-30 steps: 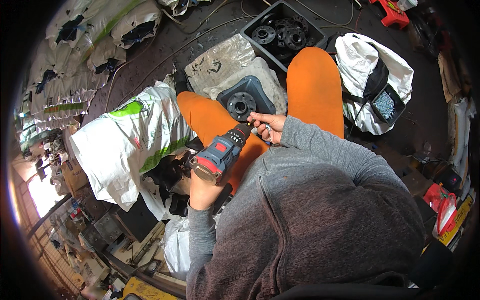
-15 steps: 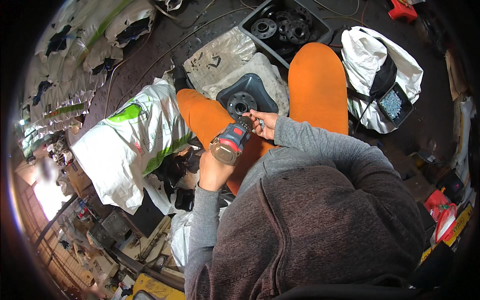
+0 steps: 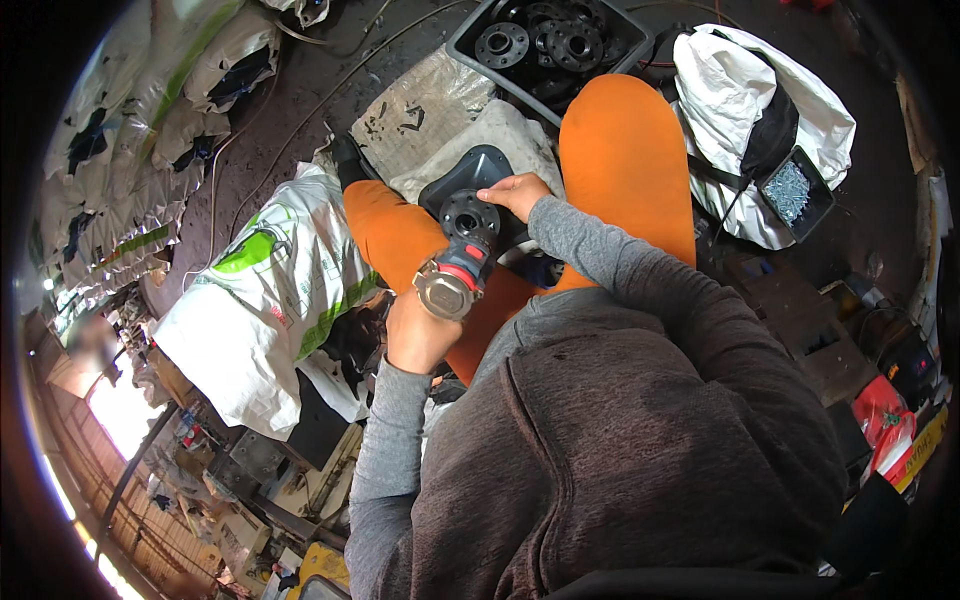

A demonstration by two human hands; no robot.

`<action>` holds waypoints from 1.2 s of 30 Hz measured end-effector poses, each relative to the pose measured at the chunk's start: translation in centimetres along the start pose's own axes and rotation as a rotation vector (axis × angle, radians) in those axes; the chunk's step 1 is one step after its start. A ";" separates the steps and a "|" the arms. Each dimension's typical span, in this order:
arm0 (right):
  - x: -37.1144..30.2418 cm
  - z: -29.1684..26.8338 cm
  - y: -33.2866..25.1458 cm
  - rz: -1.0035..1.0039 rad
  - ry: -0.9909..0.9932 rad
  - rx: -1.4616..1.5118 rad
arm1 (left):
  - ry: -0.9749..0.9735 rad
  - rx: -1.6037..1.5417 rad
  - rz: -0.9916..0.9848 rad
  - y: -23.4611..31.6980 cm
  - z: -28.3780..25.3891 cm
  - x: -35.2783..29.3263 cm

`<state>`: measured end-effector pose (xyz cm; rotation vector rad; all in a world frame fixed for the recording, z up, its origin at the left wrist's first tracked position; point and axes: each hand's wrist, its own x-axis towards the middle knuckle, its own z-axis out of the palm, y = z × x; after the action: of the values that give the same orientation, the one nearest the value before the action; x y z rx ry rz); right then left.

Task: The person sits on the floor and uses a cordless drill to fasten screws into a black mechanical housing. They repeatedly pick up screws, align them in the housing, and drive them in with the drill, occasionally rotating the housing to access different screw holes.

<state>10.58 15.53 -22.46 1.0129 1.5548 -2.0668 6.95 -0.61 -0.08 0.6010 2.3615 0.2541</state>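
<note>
My left hand is wrapped round a cordless drill, black, grey and red, which points away from me at a dark round flange. Several holes ring the flange's large centre opening. It rests on a dark, square-cornered plastic base between my knees. With thumb and fingertips pinched together, my right hand is at the flange's far right edge; anything small between the fingertips is hidden. The drill's front end overlaps the near side of the flange, so I cannot tell whether it touches.
A dark crate of similar flanges stands beyond my knees. To the right, a black tray of small silvery screws lies against a white sack. A white-green sack lies left; pale cloth is under the base.
My right hand has moved from near the drill's tip to the flange's far right edge. The drill has shifted slightly nearer to me, and the view has moved a little.
</note>
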 end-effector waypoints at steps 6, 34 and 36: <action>-0.5 -0.2 0.1 0.015 -0.025 -0.127 | -0.028 -0.019 0.023 -0.1 0.7 0.4; -8.9 -1.4 -5.5 0.076 -0.538 1.011 | 0.435 -0.377 0.541 -1.4 -0.7 -6.9; -9.3 -1.1 -5.5 0.098 -0.513 0.982 | 0.524 -0.350 0.577 -2.0 -0.6 -7.0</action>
<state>13.58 17.12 -12.20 0.6775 0.1881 -2.7430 10.54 -5.76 3.66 1.1347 2.4689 1.1773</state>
